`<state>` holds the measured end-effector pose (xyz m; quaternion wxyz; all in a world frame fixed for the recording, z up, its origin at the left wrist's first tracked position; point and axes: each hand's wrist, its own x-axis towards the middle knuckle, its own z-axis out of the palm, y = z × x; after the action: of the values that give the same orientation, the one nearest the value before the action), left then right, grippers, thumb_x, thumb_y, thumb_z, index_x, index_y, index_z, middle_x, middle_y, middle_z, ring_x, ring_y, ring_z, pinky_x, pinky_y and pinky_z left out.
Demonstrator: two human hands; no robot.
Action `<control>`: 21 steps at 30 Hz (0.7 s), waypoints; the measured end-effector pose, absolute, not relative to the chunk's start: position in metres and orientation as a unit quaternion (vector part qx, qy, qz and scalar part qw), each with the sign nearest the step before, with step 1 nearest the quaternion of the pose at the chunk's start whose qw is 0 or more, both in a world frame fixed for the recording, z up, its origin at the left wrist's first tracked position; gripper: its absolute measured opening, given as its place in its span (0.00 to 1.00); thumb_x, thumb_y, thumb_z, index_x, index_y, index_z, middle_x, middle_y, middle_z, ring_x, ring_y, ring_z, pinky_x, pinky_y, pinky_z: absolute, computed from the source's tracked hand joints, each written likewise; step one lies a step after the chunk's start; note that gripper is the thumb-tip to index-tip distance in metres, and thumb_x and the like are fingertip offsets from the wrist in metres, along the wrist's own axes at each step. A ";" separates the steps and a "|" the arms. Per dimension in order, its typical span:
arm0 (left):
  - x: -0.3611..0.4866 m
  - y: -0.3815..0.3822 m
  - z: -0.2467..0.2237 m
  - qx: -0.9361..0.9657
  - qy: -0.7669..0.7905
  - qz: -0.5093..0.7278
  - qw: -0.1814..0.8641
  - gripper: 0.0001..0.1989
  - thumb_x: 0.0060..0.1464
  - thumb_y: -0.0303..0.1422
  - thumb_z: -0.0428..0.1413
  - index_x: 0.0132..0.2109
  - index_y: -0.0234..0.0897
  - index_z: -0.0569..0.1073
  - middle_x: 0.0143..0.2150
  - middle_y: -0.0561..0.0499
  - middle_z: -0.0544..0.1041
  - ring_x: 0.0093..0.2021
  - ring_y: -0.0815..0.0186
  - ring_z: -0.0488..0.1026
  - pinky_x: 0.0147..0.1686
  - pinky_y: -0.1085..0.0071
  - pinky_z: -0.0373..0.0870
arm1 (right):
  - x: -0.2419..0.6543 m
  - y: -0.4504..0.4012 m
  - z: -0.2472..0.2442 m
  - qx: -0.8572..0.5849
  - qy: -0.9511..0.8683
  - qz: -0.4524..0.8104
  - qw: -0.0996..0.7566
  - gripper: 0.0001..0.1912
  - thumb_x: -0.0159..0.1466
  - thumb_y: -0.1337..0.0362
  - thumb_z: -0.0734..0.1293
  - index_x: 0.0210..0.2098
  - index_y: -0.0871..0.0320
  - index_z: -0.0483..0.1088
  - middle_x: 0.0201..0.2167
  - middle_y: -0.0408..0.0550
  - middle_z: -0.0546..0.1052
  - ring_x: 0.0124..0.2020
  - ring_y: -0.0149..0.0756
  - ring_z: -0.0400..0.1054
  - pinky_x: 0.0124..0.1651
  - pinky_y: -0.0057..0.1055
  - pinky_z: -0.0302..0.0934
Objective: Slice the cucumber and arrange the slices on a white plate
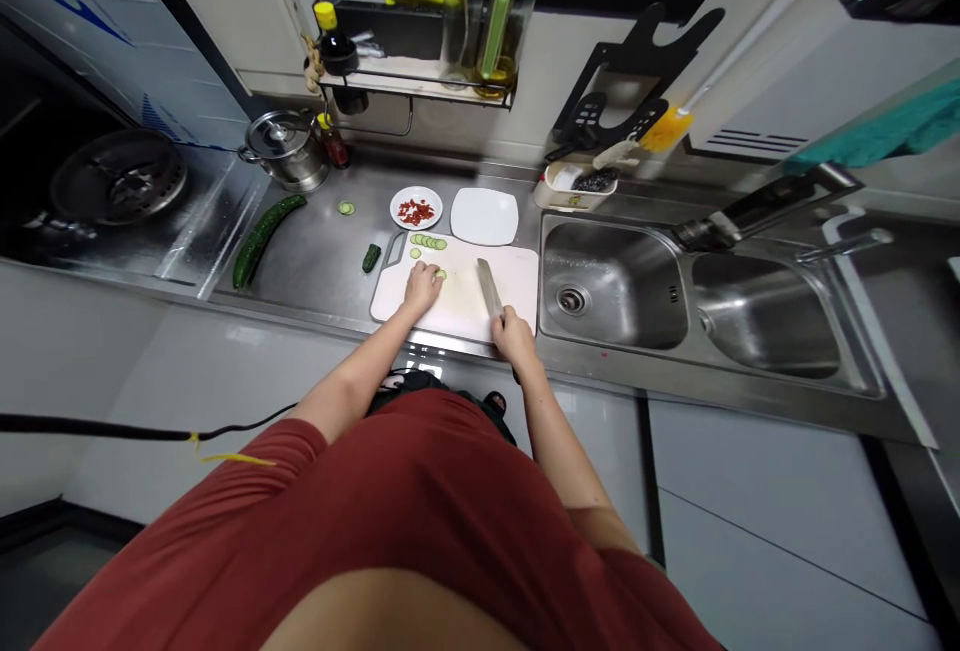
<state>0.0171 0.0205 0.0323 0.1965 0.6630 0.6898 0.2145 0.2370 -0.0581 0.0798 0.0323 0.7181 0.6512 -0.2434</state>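
Note:
My right hand (pixel 514 337) is wrapped round the handle of a kitchen knife (pixel 489 287), its blade pointing away from me over the right half of a white cutting board (pixel 465 316). On the left half, my left hand (pixel 423 288) has its fingers drawn together at a pale green cucumber slice (pixel 441 274). A row of overlapping cucumber slices (pixel 428 242) lies near the board's far left corner, with a single one just below it. Left of the board rests a short cucumber piece (pixel 370 257). Farther left lies a long whole cucumber (pixel 264 239).
Behind the board stand a plate of chopped red pieces (pixel 416 195) and a white square plate (pixel 484 217). A double sink (pixel 615 283) adjoins the board on the right. At the back left are a lidded steel pot (pixel 285 149) and a wok (pixel 118 176). Bottles stand on a wall shelf (pixel 420 81).

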 end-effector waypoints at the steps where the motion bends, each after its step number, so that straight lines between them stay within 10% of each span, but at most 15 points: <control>1: 0.017 0.021 0.032 0.661 0.690 0.217 0.198 0.14 0.57 0.35 0.51 0.49 0.37 0.74 0.45 0.41 0.68 0.49 0.56 0.67 0.52 0.63 0.63 | 0.237 -0.057 0.078 0.722 0.648 -0.243 0.024 0.19 0.70 0.57 0.52 0.55 0.61 0.60 0.42 0.57 0.75 0.43 0.43 0.69 0.40 0.30 0.56; 21: 0.009 0.041 0.035 0.548 0.743 0.259 0.284 0.06 0.50 0.34 0.56 0.36 0.38 0.72 0.33 0.53 0.76 0.35 0.67 0.72 0.37 0.73 0.66 | 0.234 -0.048 0.075 0.745 0.621 -0.241 0.038 0.18 0.71 0.57 0.50 0.53 0.59 0.61 0.40 0.56 0.75 0.43 0.42 0.69 0.39 0.30 0.56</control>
<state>0.0093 0.0406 0.0349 0.2839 0.5481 0.7429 0.2591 0.2339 -0.0477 0.0751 0.0385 0.7450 0.6209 -0.2406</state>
